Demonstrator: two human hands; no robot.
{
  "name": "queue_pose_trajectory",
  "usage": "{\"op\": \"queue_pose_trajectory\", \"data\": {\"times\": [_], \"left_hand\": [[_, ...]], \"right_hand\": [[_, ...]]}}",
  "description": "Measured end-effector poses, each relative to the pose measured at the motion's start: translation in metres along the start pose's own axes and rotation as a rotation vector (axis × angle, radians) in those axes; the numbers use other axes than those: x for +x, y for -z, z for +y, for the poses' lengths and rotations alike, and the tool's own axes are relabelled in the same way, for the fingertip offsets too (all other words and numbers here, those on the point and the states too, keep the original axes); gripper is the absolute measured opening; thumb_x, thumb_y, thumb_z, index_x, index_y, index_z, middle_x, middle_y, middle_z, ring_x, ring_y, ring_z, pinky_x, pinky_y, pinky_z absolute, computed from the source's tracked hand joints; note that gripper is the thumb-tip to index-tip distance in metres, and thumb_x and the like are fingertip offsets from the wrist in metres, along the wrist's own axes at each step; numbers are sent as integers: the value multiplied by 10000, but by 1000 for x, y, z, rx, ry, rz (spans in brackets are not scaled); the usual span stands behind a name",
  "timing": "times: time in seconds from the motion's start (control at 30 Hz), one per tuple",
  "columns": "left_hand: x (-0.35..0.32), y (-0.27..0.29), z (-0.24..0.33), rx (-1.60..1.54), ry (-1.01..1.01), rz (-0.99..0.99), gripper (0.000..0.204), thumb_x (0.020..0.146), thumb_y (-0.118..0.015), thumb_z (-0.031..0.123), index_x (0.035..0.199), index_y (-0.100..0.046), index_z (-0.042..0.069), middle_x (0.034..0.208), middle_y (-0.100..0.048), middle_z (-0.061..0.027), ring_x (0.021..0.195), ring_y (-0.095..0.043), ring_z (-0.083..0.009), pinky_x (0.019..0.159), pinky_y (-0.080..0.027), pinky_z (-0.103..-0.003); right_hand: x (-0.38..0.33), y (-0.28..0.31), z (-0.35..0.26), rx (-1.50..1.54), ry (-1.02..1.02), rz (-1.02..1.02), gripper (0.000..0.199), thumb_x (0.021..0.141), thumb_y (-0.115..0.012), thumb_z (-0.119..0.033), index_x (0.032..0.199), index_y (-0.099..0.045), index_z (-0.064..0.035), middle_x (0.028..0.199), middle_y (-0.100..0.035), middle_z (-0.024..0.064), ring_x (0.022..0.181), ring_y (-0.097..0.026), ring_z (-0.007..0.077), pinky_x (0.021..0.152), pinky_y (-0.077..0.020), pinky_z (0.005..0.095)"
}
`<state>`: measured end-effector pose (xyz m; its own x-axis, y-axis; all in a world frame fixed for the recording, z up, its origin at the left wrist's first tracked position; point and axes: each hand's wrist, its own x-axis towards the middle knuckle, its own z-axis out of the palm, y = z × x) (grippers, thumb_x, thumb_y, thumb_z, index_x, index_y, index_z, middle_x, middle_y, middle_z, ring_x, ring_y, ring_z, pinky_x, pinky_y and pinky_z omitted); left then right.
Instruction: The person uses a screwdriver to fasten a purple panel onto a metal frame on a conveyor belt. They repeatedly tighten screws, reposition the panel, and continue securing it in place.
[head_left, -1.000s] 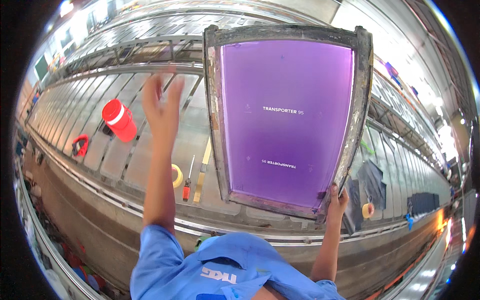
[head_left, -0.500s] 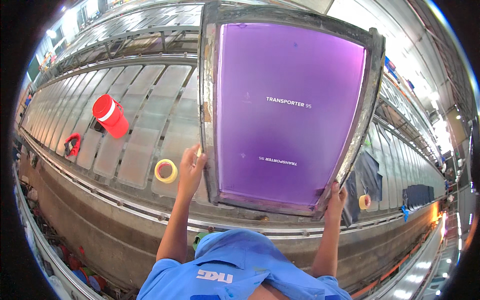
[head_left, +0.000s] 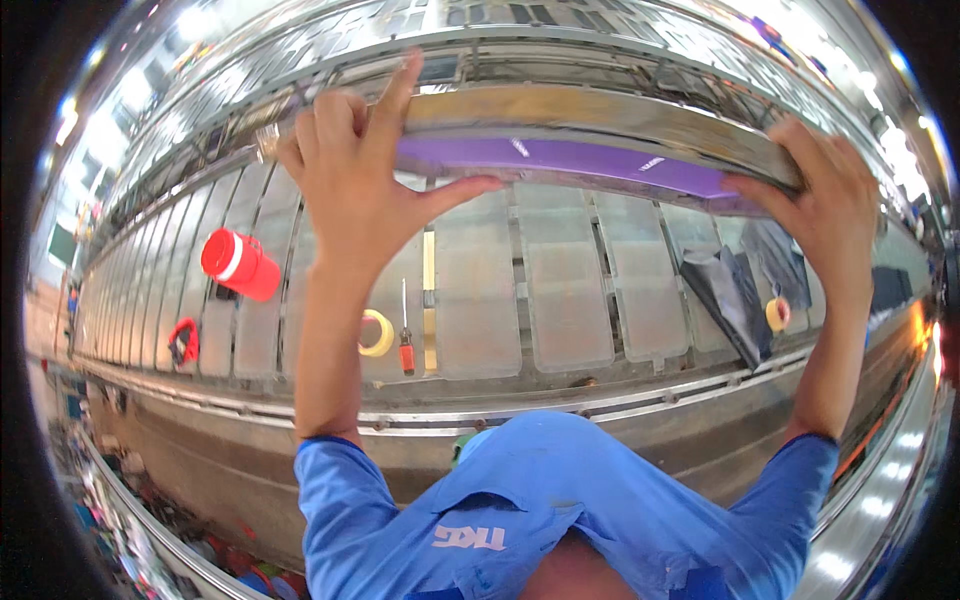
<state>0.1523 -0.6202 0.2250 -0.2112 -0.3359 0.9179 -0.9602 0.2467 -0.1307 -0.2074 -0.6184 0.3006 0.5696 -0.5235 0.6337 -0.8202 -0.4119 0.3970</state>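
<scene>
A screen printing frame (head_left: pixel 590 112) with a purple mesh (head_left: pixel 570 160) is held up in front of me, tilted so that I see it almost edge-on. My left hand (head_left: pixel 350 180) grips its left end, the thumb along the underside and the index finger pointing up. A small shiny piece (head_left: pixel 268 142) shows beside that hand's outer fingers; its kind I cannot make out. At the right end my right hand (head_left: pixel 825 195) is closed round the frame, thumb below and fingers over the top. Below the frame, a screwdriver (head_left: pixel 406 355) and a yellow tape roll (head_left: pixel 378 335) lie on the table.
The long printing table (head_left: pixel 565 300) carries pale rectangular panels. At left stand a red jug (head_left: pixel 240 265) and a small red-and-black item (head_left: pixel 184 342). Dark fabric pieces (head_left: pixel 728 300) and another tape roll (head_left: pixel 778 314) lie at right. A metal rail (head_left: pixel 600 405) runs along the near edge.
The frame has been raised and tilted from facing me to nearly edge-on. Both hands have moved up and outward with it. The screwdriver, hidden before, now shows on the table.
</scene>
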Motion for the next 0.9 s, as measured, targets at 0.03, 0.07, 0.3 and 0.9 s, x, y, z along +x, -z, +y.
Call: {"op": "queue_pose_trajectory", "data": {"times": [0.03, 0.07, 0.3, 0.9], "left_hand": [[-8, -11, 6, 54, 50, -72, 865, 498, -890, 540, 1226, -642, 144, 864, -484, -11, 870, -485, -229, 828, -367, -399], [-14, -21, 6, 23, 33, -60, 787, 500, -892, 533, 1133, -650, 134, 845, -464, -14, 850, -486, -231, 805, -375, -396], [-51, -76, 13, -404, 147, -4, 554, 576, -907, 427, 718, -544, 32, 772, -409, -60, 671, -449, -232, 578, -382, -356], [-175, -212, 7, -1106, 1366, -240, 583, 846, -725, 524, 577, -361, 156, 586, -290, 92, 548, -263, -50, 506, -198, -271]], "right_hand": [[7, 0, 3, -43, 100, 51, 396, 728, -795, -404, 962, -639, -125, 810, -633, 64, 723, -589, 296, 655, -460, 375], [14, -1, 6, -85, 200, 100, 395, 744, -787, -413, 979, -640, -131, 810, -635, 65, 736, -602, 288, 659, -464, 371], [19, -13, 9, -141, 169, 301, 554, 714, -798, -485, 1123, -689, -128, 1087, -714, 58, 906, -702, 246, 1042, -431, 456], [-241, -167, -52, 1703, -974, -191, 906, 821, -756, -353, 1521, -281, -29, 1262, -577, 108, 1098, -563, 168, 983, -400, 284]]}}
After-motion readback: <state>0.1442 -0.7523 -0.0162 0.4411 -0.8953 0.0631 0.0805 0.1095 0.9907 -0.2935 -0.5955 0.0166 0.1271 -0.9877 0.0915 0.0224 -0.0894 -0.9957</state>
